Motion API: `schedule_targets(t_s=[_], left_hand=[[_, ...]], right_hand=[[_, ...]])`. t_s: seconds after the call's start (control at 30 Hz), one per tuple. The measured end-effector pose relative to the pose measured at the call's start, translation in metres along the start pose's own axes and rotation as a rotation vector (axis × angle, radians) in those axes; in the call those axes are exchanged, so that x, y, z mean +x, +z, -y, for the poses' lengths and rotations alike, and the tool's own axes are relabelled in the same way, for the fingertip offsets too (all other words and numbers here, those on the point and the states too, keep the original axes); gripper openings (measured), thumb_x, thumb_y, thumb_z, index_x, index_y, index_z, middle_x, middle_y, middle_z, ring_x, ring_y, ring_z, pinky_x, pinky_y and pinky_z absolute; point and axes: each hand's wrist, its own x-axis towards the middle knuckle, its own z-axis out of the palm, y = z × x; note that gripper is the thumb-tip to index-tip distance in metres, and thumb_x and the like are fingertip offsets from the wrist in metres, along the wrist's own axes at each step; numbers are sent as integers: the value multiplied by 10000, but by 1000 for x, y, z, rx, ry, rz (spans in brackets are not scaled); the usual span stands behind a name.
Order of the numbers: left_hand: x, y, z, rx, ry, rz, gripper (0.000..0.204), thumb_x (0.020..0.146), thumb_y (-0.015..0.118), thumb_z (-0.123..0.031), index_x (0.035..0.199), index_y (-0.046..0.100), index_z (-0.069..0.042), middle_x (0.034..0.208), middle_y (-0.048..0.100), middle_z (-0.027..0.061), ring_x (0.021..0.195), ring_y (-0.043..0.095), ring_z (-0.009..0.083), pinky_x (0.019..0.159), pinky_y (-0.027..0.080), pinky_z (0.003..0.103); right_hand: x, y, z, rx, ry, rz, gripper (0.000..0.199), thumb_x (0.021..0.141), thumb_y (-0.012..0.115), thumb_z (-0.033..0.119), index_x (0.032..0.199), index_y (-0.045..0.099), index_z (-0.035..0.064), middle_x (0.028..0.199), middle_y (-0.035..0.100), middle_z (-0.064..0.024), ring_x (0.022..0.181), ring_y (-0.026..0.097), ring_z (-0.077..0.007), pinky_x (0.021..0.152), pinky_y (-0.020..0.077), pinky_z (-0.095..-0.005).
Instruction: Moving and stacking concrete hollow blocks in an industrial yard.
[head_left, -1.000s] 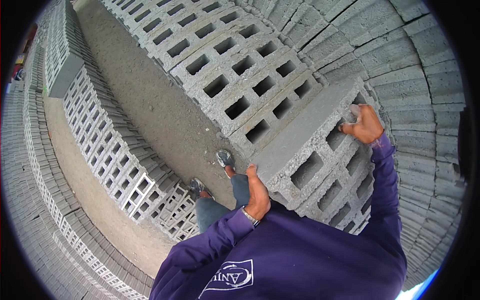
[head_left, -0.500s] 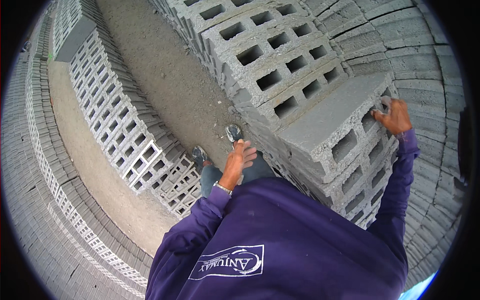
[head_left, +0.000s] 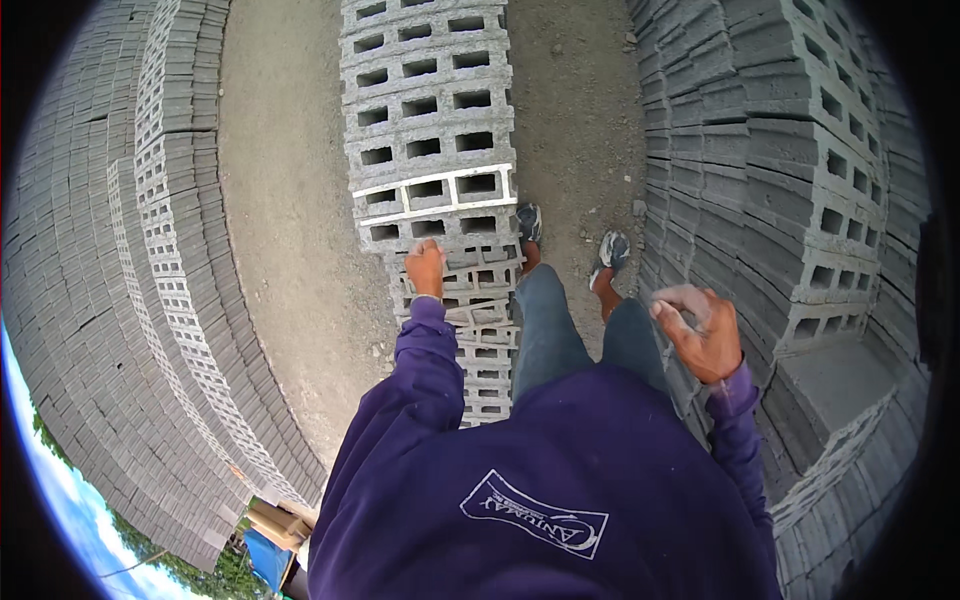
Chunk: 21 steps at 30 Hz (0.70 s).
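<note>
My left hand [head_left: 427, 268] is closed, its curled fingertips at the near edge of a grey hollow concrete block [head_left: 403, 229]. Whether the fingers grip that block or only hover over it I cannot tell. The block is the nearest of a raised row, with its rectangular holes facing up. Just beyond it lies a block with white-marked edges [head_left: 407, 196]. My right hand [head_left: 700, 333] hangs in the air beside my right leg, with loosely bent fingers apart and nothing in them.
Lower, uneven blocks [head_left: 487, 353] lie close to my left leg. A tall block stack [head_left: 715, 190] rises on the right, a smooth-faced block [head_left: 835, 378] at its near end. Long stacked rows [head_left: 85, 260] fill the left. My shoes [head_left: 612, 250] stand on the dirt path [head_left: 575, 110].
My view has swung left, from the right-hand stack to the middle row. My right hand has left the block it touched there. My left hand has gone from open to closed at the middle row.
</note>
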Motion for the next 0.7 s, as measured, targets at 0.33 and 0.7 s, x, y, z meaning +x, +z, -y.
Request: schedule_targets(t_s=[0.33,0.7], left_hand=[[14,10,-6,-149,-27,-31,288,973,510,-229,1033,634,24,927,679,99,788,632,163,686,490,298],[-59,91,11,537,761,178,338,843,663,-139,1134,620,27,1102,641,200,1020,606,370,932,459,443]], right_hand=[[254,349,-61,-562,-447,131,323,733,717,114,1033,619,48,1032,605,-123,1011,573,-298,819,465,-432],[294,284,-70,-507,-589,315,400,748,674,201,1114,623,49,989,589,-194,956,615,-370,785,517,-471]])
